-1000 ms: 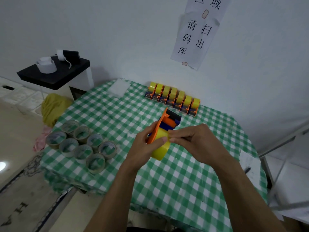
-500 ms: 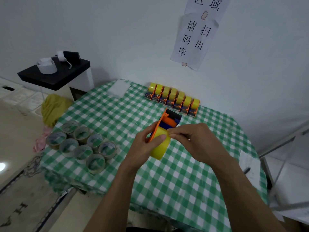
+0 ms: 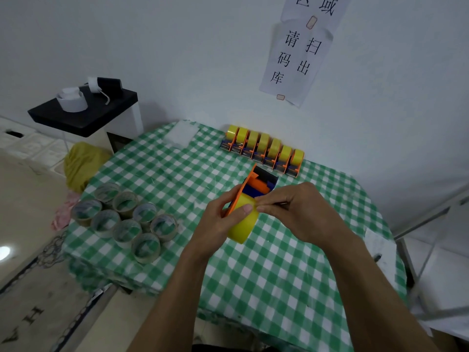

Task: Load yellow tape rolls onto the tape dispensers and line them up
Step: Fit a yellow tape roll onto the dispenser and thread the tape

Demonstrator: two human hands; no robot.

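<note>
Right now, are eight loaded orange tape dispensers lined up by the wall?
No. The row of orange plastic dispensers with yellow tape rolls holds seven.

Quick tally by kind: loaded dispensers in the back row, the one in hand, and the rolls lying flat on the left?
Loaded dispensers in the back row: 7
Held dispenser with yellow roll: 1
Flat-lying rolls on the left: 8
Total: 16
</note>
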